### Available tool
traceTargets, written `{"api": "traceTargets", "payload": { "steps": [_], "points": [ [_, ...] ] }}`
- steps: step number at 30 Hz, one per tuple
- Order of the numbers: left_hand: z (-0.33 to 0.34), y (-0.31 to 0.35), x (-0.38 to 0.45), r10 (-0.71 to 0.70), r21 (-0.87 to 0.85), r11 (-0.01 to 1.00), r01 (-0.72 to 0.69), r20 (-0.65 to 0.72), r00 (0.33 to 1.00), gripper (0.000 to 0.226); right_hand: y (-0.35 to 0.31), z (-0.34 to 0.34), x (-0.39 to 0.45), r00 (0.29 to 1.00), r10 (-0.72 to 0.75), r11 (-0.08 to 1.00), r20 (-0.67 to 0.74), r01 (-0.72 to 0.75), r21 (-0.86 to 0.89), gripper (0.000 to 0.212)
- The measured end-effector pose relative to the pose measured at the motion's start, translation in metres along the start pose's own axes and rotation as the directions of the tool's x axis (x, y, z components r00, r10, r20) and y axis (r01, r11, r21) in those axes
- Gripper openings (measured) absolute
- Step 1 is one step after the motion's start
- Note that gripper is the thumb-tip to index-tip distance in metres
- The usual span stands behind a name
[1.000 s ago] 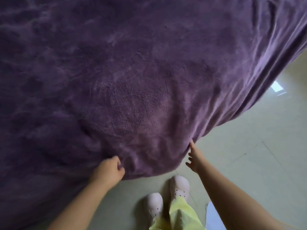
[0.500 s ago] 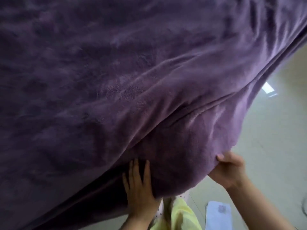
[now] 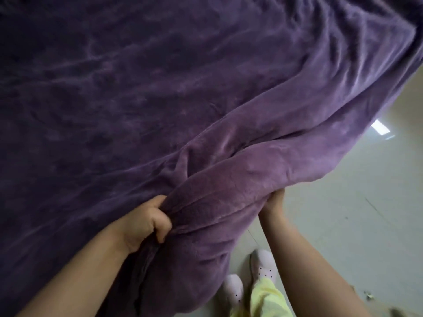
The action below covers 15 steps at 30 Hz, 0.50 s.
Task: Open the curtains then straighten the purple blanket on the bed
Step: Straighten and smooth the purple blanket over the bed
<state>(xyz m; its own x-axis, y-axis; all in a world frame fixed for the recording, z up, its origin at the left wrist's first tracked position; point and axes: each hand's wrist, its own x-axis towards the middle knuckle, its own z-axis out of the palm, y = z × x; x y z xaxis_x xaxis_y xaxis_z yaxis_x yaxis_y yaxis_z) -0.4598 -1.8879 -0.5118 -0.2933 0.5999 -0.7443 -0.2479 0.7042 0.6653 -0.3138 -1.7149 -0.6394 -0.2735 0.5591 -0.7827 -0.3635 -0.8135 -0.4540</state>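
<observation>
The purple blanket (image 3: 183, 99) covers the bed across most of the view, its near corner gathered into a thick fold at 6 o'clock. The left hand (image 3: 146, 221) is clenched on that fold; the right hand (image 3: 273, 203) grips its edge from beneath, fingers mostly hidden. The plush fleece looks soft, limp and fairly bulky, so it should drape and bunch; taking it along the hem seems best.

You have one purple blanket (image 3: 183, 99) filling the view from 9 to 2 o'clock. Two hands: left hand (image 3: 144, 221) at 7 o'clock, right hand (image 3: 273, 202) at 5. Two pale shoes (image 3: 263, 263) at 6 o'clock, on one tiled floor (image 3: 354, 202).
</observation>
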Motion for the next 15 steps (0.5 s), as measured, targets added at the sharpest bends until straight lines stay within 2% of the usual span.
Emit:
{"api": "traceTargets", "payload": {
  "steps": [2, 5, 7, 8, 9, 10, 11, 12, 13, 15],
  "points": [
    [-0.005, 0.006, 0.003, -0.032, -0.012, 0.999, 0.032, 0.008, 0.999, 0.055, -0.018, 0.014, -0.006, 0.993, -0.111, 0.986, -0.047, 0.104, -0.128, 0.039],
    [-0.004, 0.003, 0.008, -0.132, 0.037, 0.991, 0.128, 0.126, 0.983, 0.044, -0.067, -0.013, -0.021, 0.978, -0.207, 0.915, 0.022, 0.201, -0.348, 0.035],
    [0.008, -0.006, 0.013, -0.242, 0.250, 0.951, 0.181, 0.236, 0.941, 0.035, -0.103, -0.056, -0.033, 0.957, -0.288, 0.794, -0.013, 0.232, -0.562, 0.026],
    [0.019, -0.015, 0.019, -0.315, 0.443, 0.881, 0.169, 0.282, 0.906, 0.035, -0.114, -0.084, -0.038, 0.941, -0.329, 0.672, -0.081, 0.173, -0.720, 0.016],
    [0.029, -0.026, 0.027, -0.393, 0.643, 0.754, 0.137, 0.274, 0.878, 0.041, -0.118, -0.110, -0.043, 0.919, -0.357, 0.526, -0.165, 0.052, -0.849, 0.008],
    [0.039, -0.038, 0.034, -0.414, 0.794, 0.603, 0.083, 0.223, 0.882, 0.048, -0.114, -0.133, -0.044, 0.901, -0.370, 0.378, -0.226, -0.076, -0.923, 0.014],
    [0.047, -0.047, 0.040, -0.380, 0.873, 0.487, 0.035, 0.176, 0.908, 0.051, -0.105, -0.155, -0.043, 0.894, -0.364, 0.235, -0.261, -0.183, -0.955, 0.024],
    [0.055, -0.054, 0.046, -0.322, 0.900, 0.436, 0.011, 0.144, 0.936, 0.050, -0.094, -0.171, -0.043, 0.897, -0.346, 0.125, -0.275, -0.247, -0.961, 0.029],
    [0.059, -0.057, 0.051, -0.262, 0.905, 0.425, 0.018, 0.104, 0.960, 0.047, -0.083, -0.181, -0.041, 0.906, -0.315, 0.041, -0.284, -0.286, -0.957, 0.035],
    [0.060, -0.060, 0.060, -0.170, 0.887, 0.455, 0.076, 0.002, 0.985, 0.042, -0.062, -0.184, -0.037, 0.921, -0.195, -0.029, -0.336, -0.348, -0.937, 0.043]
  ]
}}
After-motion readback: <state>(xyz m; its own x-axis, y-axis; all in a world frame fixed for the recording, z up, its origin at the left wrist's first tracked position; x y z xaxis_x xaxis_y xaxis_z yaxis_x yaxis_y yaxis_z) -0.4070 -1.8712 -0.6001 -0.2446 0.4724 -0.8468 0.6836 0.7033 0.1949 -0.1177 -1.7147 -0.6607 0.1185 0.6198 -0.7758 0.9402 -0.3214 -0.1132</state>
